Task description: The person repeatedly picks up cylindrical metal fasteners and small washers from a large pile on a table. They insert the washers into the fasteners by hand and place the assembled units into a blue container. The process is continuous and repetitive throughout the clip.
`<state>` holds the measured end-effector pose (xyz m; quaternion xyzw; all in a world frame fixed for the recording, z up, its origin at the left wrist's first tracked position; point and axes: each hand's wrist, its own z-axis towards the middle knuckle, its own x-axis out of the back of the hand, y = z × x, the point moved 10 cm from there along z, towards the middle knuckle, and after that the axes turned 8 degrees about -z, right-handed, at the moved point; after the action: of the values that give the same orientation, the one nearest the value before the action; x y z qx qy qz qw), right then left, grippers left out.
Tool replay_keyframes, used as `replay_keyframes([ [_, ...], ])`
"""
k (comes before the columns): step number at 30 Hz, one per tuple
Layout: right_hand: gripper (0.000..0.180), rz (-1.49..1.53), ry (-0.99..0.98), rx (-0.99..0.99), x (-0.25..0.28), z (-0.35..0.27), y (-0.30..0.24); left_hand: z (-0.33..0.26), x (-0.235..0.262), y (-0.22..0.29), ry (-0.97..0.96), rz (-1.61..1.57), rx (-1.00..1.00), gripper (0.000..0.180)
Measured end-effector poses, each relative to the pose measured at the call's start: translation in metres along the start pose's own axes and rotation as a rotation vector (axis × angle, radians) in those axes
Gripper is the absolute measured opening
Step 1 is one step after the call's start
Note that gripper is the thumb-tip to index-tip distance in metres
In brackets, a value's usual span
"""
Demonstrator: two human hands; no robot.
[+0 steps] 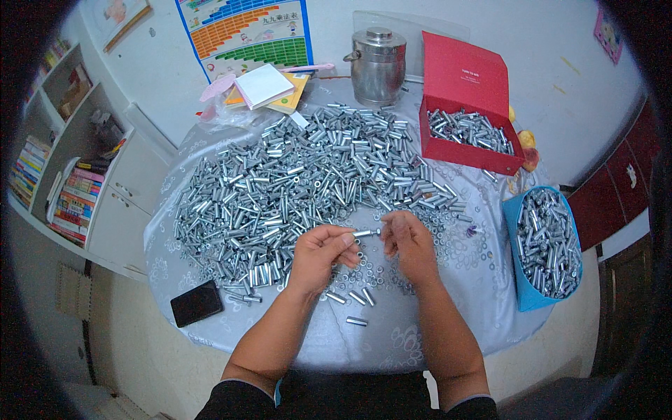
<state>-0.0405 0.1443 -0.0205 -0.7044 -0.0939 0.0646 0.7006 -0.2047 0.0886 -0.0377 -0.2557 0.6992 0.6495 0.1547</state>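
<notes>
A shiny metal sleeve bolt (367, 232) lies crosswise between my hands, above the near edge of a large pile of metal sleeves and bolts (301, 175). My left hand (325, 250) pinches its left end between thumb and forefinger. At the bolt's right end is my right hand (411, 246), fingers curled together and slightly blurred; whatever small part they may hold is hidden. Under and around both hands, many small washers (369, 269) are scattered on the tablecloth. Several loose sleeves (357, 321) lie nearer to me, between my forearms.
An open red box (469, 155) filled with metal pieces stands at the far right. Below it, a blue bin (514, 245) holds more. A black phone (197, 304) rests near the left table edge. Behind the pile are a metal pot (379, 70) and a notebook (264, 85).
</notes>
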Motion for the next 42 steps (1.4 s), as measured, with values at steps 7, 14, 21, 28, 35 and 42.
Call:
replay_keyframes([
  [7, 0.025, -0.32, -0.252, -0.113, -0.011, -0.003, 0.016, 0.0, 0.004, 0.0, 0.009, 0.017, -0.015, 0.014],
  [14, 0.021, -0.184, -0.264, 0.053, -0.019, -0.001, 0.013, 0.0, 0.004, 0.001, 0.025, -0.004, -0.012, 0.014],
  [21, 0.018, -0.065, -0.165, 0.097, -0.019, -0.006, -0.006, 0.0, 0.005, 0.0, 0.015, -0.011, -0.02, 0.014],
  [28, 0.023, -0.193, -0.178, -0.05, -0.009, -0.001, 0.031, 0.0, 0.003, -0.001, 0.023, 0.008, -0.014, 0.013],
  [35, 0.029, -0.25, -0.206, 0.048, -0.014, -0.004, 0.012, 0.001, 0.006, -0.002, 0.018, -0.012, -0.019, 0.013],
  [42, 0.033, -0.255, -0.141, 0.109, -0.013, -0.002, 0.002, 0.0, 0.004, -0.002, 0.02, 0.01, -0.007, 0.014],
])
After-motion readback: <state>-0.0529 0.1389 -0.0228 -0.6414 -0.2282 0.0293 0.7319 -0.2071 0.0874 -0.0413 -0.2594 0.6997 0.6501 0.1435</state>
